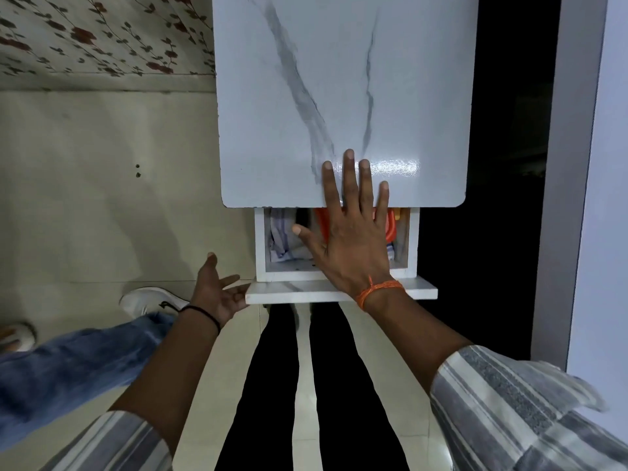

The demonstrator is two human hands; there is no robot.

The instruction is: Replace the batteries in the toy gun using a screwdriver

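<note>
Right hand (pixel 350 239) spread flat and wide above the open drawer (pixel 413 246), fingertips (pixel 348 157) reaching over the near edge of the white marble tabletop (pixel 306 96), holding nothing. Left hand (pixel 217 290) open, palm up, just left of the drawer front (pixel 292 293). Inside the drawer, under the right hand: an orange toy (pixel 390 226), mostly hidden; beside it white cloth or paper (pixel 282 232).

A white marble-patterned surface (pixel 306 96) stands over a pale tiled floor (pixel 102 198), with a drawer (pixel 339 291) pulled open below its near edge. Inside the drawer lie folded cloth or paper (pixel 282 239). At the left are floral wallpaper (pixel 102 35), a white shoe (pixel 149 300) and a blue-jeaned leg (pixel 68 368).
</note>
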